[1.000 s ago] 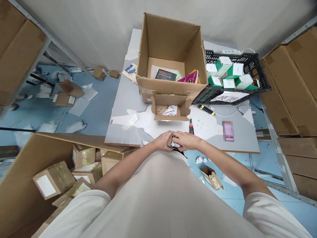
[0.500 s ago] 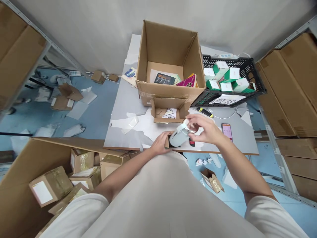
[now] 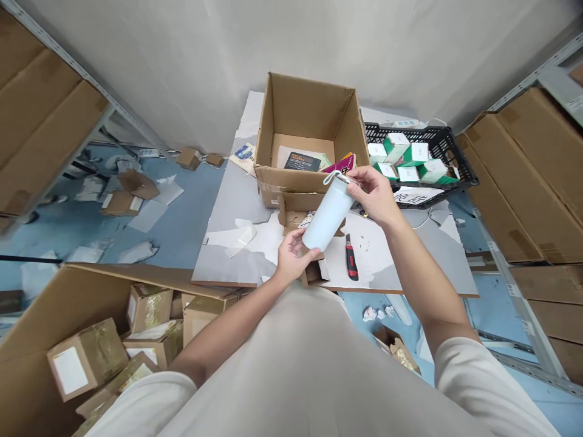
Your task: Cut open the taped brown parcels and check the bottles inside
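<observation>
Has a red-and-black knife (image 3: 351,261) lying on the tabletop (image 3: 228,237), right of the base of the light-blue bottle (image 3: 327,213). Grips it tilted in midair by its top with the right hand (image 3: 376,194) and around its base with the left hand (image 3: 291,255), partly hiding a small open carton (image 3: 294,203) holding paper (image 3: 306,220). Behind, shows books (image 3: 302,161) inside a large carton (image 3: 310,109), green-and-white boxes (image 3: 416,153) inside a black crate (image 3: 464,180).

Mid-frame, your right hand (image 3: 374,193) grips the tilted bottle (image 3: 327,217) near its top; your left hand (image 3: 290,256) cups its base, perhaps touching the box (image 3: 313,276) below.
</observation>
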Action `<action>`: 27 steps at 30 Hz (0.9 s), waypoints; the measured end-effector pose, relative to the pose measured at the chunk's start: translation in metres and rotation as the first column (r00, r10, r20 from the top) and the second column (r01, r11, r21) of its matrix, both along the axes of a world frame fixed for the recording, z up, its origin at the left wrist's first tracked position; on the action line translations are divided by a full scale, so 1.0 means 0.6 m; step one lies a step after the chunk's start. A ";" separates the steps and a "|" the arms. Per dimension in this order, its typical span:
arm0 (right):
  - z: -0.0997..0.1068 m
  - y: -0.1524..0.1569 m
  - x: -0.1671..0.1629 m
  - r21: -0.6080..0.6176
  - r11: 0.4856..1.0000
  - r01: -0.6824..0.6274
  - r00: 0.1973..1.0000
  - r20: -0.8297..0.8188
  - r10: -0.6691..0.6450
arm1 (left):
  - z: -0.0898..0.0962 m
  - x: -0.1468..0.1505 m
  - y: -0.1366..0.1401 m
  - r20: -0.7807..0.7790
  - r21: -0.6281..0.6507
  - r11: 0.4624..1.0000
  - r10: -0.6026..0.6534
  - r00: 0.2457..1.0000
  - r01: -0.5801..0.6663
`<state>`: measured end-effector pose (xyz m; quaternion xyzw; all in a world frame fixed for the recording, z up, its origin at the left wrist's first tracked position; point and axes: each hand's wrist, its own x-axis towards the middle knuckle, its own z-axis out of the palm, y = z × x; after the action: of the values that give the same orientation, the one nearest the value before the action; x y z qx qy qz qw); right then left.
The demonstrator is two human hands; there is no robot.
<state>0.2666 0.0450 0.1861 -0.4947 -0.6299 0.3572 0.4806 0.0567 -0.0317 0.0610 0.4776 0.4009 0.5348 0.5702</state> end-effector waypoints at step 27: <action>-0.058 0.008 -0.008 -0.072 0.996 0.060 0.946 -0.313 -0.079 | 0.007 0.014 -0.023 0.212 -0.204 0.966 -0.117 0.970 0.161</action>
<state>0.2618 0.0497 0.1510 -0.4678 -0.5158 0.4338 0.5717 0.0652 -0.0454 0.0651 0.3831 0.3642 0.4905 0.6929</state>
